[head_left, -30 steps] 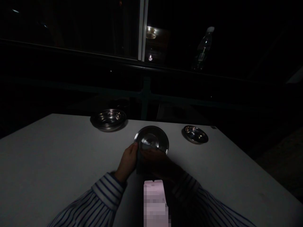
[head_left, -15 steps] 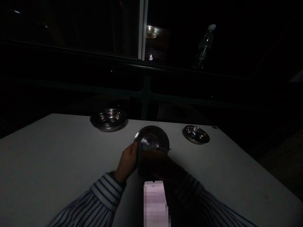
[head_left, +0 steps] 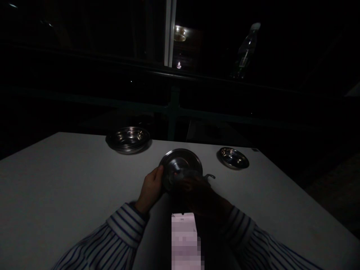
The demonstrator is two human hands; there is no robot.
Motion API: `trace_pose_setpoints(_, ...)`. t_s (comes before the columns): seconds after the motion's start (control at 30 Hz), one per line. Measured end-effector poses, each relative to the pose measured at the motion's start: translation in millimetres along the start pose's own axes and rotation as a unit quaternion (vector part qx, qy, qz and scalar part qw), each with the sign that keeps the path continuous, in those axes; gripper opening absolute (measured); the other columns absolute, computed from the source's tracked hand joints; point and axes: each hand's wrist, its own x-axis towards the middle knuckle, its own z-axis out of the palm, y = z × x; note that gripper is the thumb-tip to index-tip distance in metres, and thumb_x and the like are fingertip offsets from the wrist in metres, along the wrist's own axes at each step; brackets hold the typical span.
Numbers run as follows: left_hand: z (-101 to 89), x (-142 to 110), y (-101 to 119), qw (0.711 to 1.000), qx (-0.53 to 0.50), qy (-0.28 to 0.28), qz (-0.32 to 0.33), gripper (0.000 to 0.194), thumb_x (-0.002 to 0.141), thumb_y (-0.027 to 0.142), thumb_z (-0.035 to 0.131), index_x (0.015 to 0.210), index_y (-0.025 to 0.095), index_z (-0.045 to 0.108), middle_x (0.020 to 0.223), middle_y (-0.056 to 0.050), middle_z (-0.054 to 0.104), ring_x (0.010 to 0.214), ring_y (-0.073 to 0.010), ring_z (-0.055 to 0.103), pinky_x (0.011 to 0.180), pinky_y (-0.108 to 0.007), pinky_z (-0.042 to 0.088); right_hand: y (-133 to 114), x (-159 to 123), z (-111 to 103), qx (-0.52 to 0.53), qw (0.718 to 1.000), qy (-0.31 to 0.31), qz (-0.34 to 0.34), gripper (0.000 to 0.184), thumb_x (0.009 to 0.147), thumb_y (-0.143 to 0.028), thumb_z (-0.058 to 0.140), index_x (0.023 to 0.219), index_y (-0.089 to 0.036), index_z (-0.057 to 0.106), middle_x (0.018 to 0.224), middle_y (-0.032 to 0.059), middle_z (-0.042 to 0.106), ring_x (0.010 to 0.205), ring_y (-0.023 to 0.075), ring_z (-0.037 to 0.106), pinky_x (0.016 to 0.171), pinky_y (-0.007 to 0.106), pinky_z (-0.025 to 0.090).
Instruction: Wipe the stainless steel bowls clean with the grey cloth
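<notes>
A round stainless steel dish is tilted up toward me at the middle of the white table. My left hand grips its left rim, thumb on the inner face. Inside the dish, at its lower right, my right hand is closed on a grey cloth, whose thin end curls out past the right rim. Deep shadow hides most of the right fingers. A stack of steel dishes sits at the table's far left, and a single steel dish lies at the far right.
A lit phone-like screen, partly pixelated, is close in front of me between my forearms. The white table ends at a far edge before a dark window. A clear bottle stands beyond it on the right.
My right hand has moved right across the dish with the cloth, and more of the cloth's end now sticks out. My left hand keeps its hold on the rim. The view has tilted slightly.
</notes>
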Motion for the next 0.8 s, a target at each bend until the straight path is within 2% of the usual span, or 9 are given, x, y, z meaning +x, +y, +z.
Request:
trace_pose_setpoints(0.13,4.9,0,2,1.0,-0.021,-0.005,0.003,0.047,0.079,0.053,0.041,0.082,0.012,0.063,0.074,-0.007,0.066,0.069,-0.0198,0.058,0.065,-0.03,0.044,0,-15,-8,-0.037,0.999,0.006,-0.027,0.033,0.079,-0.014,0.048,0.112,-0.015,0.056,0.111,0.0088,0.062,0.101,0.0246,0.053,0.086,0.042,0.04)
trace_pose_setpoints(0.3,2.4,-1,5,0.998,0.041,0.029,0.022,0.042,0.081,0.049,0.039,0.075,0.014,0.062,0.069,-0.005,0.064,0.069,-0.0196,0.057,0.066,-0.029,0.043,-21,8,-6,-0.038,0.998,0.051,0.017,0.034,0.087,-0.02,0.038,0.118,-0.011,0.049,0.113,0.0107,0.06,0.094,0.0216,0.056,0.07,0.034,0.045)
trace_pose_setpoints(0.37,0.0,0,4,0.998,0.044,0.034,0.016,0.042,0.08,0.05,0.04,0.073,0.014,0.06,0.065,-0.004,0.062,0.065,-0.0183,0.055,0.062,-0.029,0.042,-21,9,-7,-0.037,0.999,0.034,0.022,0.033,0.086,-0.02,0.039,0.117,-0.011,0.05,0.111,0.0105,0.06,0.092,0.0217,0.056,0.069,0.034,0.045)
trace_pose_setpoints(0.47,0.1,3,0,1.0,0.009,0.026,0.007,0.041,0.079,0.052,0.041,0.074,0.015,0.06,0.061,-0.001,0.06,0.058,-0.0164,0.053,0.057,-0.028,0.041,-9,-4,-14,-0.032,0.999,-0.001,-0.022,0.03,0.083,-0.019,0.044,0.111,-0.016,0.054,0.106,0.0067,0.062,0.094,0.0223,0.055,0.079,0.039,0.043)
trace_pose_setpoints(0.57,3.6,5,-2,1.0,-0.012,0.018,0.0,0.043,0.078,0.054,0.041,0.071,0.015,0.059,0.058,0.0,0.059,0.056,-0.0159,0.053,0.056,-0.027,0.041,-2,-12,-17,-0.03,0.999,-0.022,-0.024,0.03,0.081,-0.018,0.046,0.11,-0.015,0.054,0.103,0.0066,0.063,0.093,0.0234,0.055,0.081,0.042,0.041)
trace_pose_setpoints(0.67,4.2,5,-1,1.0,0.014,0.025,0.003,0.044,0.079,0.053,0.04,0.071,0.015,0.06,0.061,-0.003,0.062,0.061,-0.0177,0.055,0.057,-0.028,0.041,-10,1,-12,-0.022,1.0,-0.019,-0.005,0.029,0.083,-0.018,0.043,0.111,-0.015,0.052,0.107,0.0075,0.061,0.094,0.0232,0.054,0.078,0.039,0.043)
trace_pose_setpoints(0.8,-0.9,3,-1,0.999,0.034,0.03,0.02,0.044,0.08,0.051,0.039,0.08,0.013,0.062,0.072,-0.006,0.065,0.071,-0.0199,0.057,0.064,-0.028,0.043,-18,16,-6,-0.024,1.0,-0.016,-0.001,0.032,0.082,-0.017,0.044,0.112,-0.011,0.049,0.112,0.0109,0.058,0.094,0.023,0.053,0.071,0.035,0.044)
